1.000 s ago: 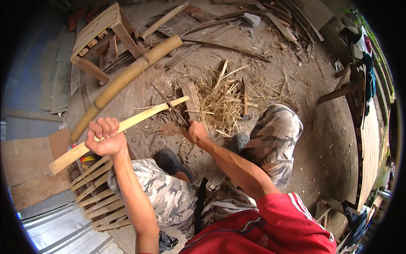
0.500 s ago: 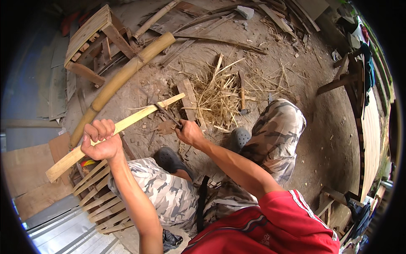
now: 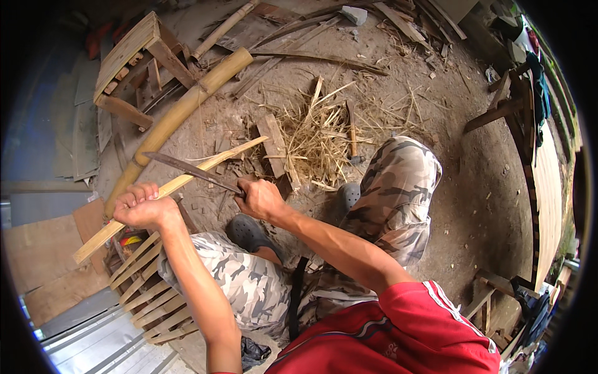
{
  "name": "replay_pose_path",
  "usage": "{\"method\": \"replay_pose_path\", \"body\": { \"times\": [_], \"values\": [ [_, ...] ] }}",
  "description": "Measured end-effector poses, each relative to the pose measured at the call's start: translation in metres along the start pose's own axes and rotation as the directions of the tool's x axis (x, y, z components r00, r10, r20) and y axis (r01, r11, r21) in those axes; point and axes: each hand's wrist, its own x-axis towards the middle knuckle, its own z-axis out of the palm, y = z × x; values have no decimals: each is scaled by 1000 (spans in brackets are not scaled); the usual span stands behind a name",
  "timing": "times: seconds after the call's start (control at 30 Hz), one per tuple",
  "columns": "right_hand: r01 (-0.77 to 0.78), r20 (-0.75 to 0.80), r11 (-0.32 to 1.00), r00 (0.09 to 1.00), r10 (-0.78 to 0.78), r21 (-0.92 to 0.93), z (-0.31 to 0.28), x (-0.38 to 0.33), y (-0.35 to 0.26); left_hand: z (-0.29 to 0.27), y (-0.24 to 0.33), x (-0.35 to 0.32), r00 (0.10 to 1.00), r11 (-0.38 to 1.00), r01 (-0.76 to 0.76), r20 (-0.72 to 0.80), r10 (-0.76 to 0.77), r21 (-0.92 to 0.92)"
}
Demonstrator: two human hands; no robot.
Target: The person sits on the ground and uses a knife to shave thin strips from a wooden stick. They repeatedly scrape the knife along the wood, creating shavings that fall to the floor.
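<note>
My left hand (image 3: 146, 206) is closed round a pale split bamboo strip (image 3: 180, 182), which slants from lower left up to the right. In my right hand (image 3: 260, 198) is the handle of a long dark-bladed knife (image 3: 187, 167). Its blade lies across the strip, just beyond my left hand, with the tip out to the left. The strip's far end reaches over a short wooden board (image 3: 272, 149) on the ground. Beside that board spreads a heap of bamboo shavings (image 3: 314, 140).
A hammer (image 3: 353, 134) lies at the heap's right edge. A thick bamboo pole (image 3: 180, 115) and a wooden stool (image 3: 140, 62) are at the left. Slatted bamboo (image 3: 156, 305) sits by my left leg. A wooden bench (image 3: 545, 212) stands at the right.
The knife has moved back along the strip toward my left hand, and more of its blade now shows left of the strip. My left hand still grips the strip, slightly lower.
</note>
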Motion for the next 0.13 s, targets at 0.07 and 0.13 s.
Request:
{"method": "replay_pose_path", "body": {
  "times": [0.07,0.13],
  "values": [
    [-232,78,970,971,227,72,7,4,16,-5,-1,-2,1000,1000,-7,7,7,12],
    [-328,110,943,941,321,57,10,10,48,-9,-4,-1,999,999,-24,42,23,26]
  ]
}}
